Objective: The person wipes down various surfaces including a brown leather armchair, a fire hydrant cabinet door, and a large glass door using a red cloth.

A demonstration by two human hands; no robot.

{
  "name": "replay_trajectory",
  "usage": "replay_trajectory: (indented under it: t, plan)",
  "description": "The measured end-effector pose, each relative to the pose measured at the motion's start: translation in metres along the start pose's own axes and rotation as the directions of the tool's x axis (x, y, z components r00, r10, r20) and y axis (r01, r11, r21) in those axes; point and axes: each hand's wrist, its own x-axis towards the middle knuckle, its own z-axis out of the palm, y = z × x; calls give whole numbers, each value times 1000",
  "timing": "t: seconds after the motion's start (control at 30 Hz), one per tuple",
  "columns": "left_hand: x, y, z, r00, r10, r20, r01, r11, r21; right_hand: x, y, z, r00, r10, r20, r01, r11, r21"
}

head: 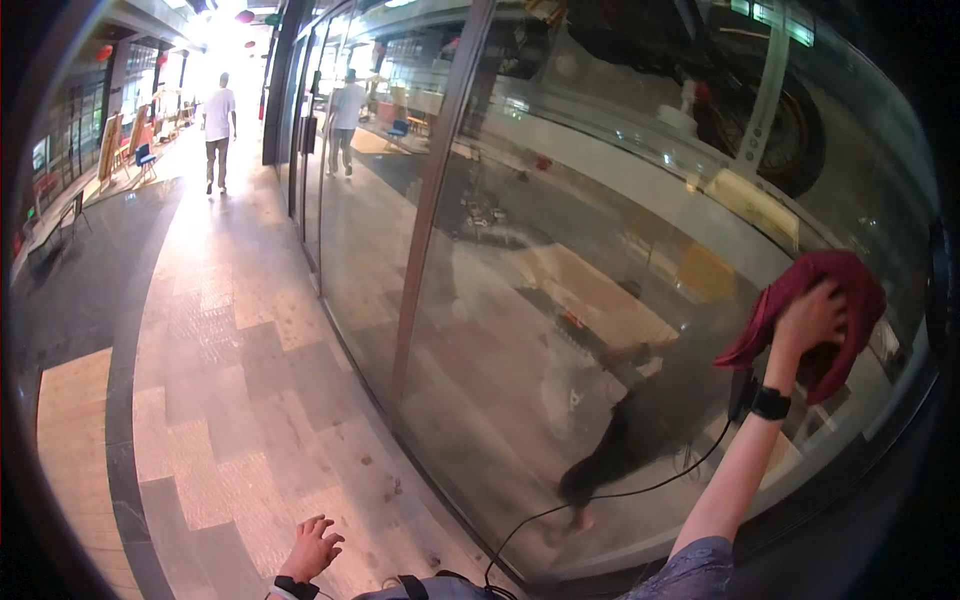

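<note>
At the right, my right hand (814, 319) presses a dark red cloth (844, 274) flat on a large glass pane (525, 337), with the fingers spread over the cloth. A black band with a small device sits on that wrist, and a black cable (645, 489) runs from it down towards my body. My left hand (311, 547) hangs low over the tiled floor at the bottom, fingers apart and holding nothing; it also wears a black wristband. The glass shows reflections of a person and the walkway.
A tiled walkway (225, 300) runs along the glass wall. A person (219, 135) in a white shirt is far along it. Glass doors with a dark handle (308, 133) stand beyond a metal frame post (435, 210). Chairs and wooden boards are at far left. Behind the glass is a wheel (787, 131).
</note>
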Motion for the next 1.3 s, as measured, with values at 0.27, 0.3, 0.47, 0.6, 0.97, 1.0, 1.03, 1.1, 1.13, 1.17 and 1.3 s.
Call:
replay_trajectory:
  t: [0.27, 0.3, 0.47, 0.6, 0.97, 1.0, 1.03, 1.1, 1.13, 1.17, 1.3]
  plan:
    - [31, -20, -16, 1000, 23, -11, -24, 1000, -10, 0, -165, -57, 917, -375, -134, 396, 821, 412]
    - [38, -22, -13, 999, 38, -14, -39, 999, -28, 0, -190, -41, 893, -397, -212, 443, 696, 565]
    - [64, -42, -12, 992, -19, -122, 11, 998, -61, -46, -310, -70, 829, -434, -353, 550, 517, 657]
    - [100, -62, -28, 980, -117, -159, 95, 986, -139, -94, -421, -55, 799, -554, -235, 498, 389, 775]
    - [118, -155, -74, 899, -399, -182, 400, 916, -28, -177, -653, -91, 825, -408, -392, 476, 128, 870]
    - [129, -161, -76, 906, -391, -159, 392, 920, -26, -185, -676, -68, 834, -469, -292, 316, -29, 948]
    - [133, -159, -80, 898, -404, -176, 404, 914, -38, -204, -691, -71, 813, -547, -200, 106, -199, 974]
    - [133, -154, -82, 886, -430, -174, 429, 902, -45, -274, -694, -71, 693, -716, -87, -192, -300, 934]
    - [132, -154, -82, 876, -453, -169, 452, 891, -43, -316, -678, -83, 616, -786, -48, -304, -294, 906]
    - [135, -155, -81, 873, -458, -164, 458, 888, -43, -351, -652, -93, 537, -843, -12, -400, -267, 876]
    - [152, -164, -77, 893, -438, -99, 434, 899, -62, -481, -637, -49, 597, -757, -266, -47, -364, 930]
